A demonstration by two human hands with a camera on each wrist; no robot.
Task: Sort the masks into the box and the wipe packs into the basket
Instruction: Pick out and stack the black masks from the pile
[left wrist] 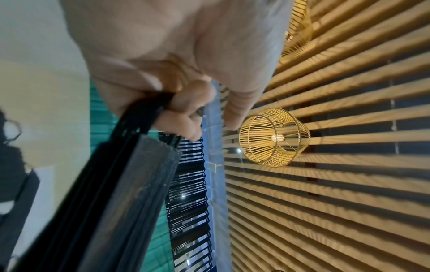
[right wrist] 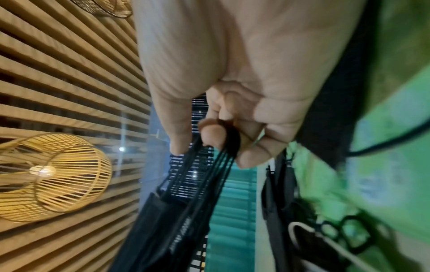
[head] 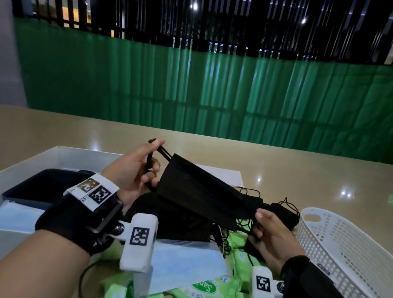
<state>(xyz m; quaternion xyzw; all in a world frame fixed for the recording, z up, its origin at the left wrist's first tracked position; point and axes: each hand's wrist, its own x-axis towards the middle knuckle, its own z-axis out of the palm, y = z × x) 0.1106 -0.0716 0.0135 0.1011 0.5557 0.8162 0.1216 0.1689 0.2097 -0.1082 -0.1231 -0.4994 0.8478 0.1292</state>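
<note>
A stack of black masks (head: 204,196) hangs stretched between my two hands above the table. My left hand (head: 135,170) pinches the ear loops at the stack's left end (left wrist: 149,117), over the right part of the white box (head: 43,150). My right hand (head: 271,231) pinches the loops at the right end (right wrist: 216,145), just left of the white basket (head: 343,252). More black masks (head: 283,211) lie on the table underneath. A blue mask (head: 181,267) and several green wipe packs (head: 208,297) lie near the front edge.
The white box holds a dark tray (head: 40,186) and blue masks (head: 9,217). Bare beige table (head: 314,175) stretches behind the pile. A green curtain (head: 212,92) hangs beyond the far edge. A black cable (head: 84,283) runs under my left forearm.
</note>
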